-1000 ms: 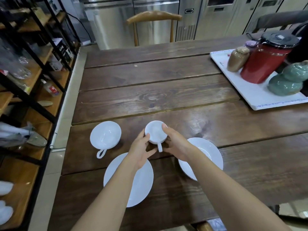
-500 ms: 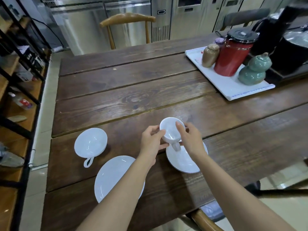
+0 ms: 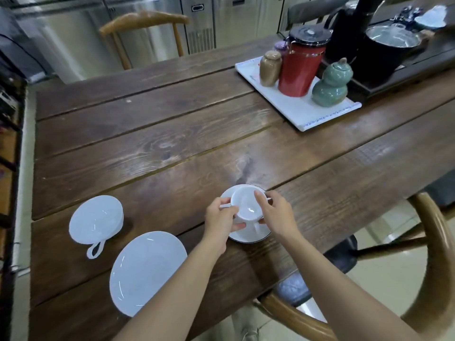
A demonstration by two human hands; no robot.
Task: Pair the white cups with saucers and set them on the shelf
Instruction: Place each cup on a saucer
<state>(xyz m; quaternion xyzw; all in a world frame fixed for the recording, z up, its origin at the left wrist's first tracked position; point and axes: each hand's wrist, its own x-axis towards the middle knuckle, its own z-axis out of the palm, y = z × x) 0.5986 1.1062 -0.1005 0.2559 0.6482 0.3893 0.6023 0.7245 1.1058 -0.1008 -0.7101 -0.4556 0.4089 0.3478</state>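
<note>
A white cup (image 3: 247, 204) sits over the middle of a white saucer (image 3: 248, 237) near the table's front edge. My left hand (image 3: 221, 221) grips the cup's left side and my right hand (image 3: 277, 215) grips its right side. The cup's handle points toward me, between my hands. A second white cup (image 3: 96, 222) stands at the left with its handle toward me. In front of it lies a second, bare saucer (image 3: 145, 270), partly covered by my left forearm. The shelf (image 3: 8, 148) shows only as a dark strip at the far left.
A white tray (image 3: 298, 109) at the back right carries a red canister (image 3: 301, 67), a brown jar (image 3: 269, 68) and a green gourd jar (image 3: 331, 84). Behind it stands a black tea set. A wooden chair (image 3: 426, 271) is at my right, another chair beyond the table.
Both hands carried the cup rightward from the bare table onto the right saucer and lowered it there. My view has swung to the right, so the shelf has slid out of sight.
</note>
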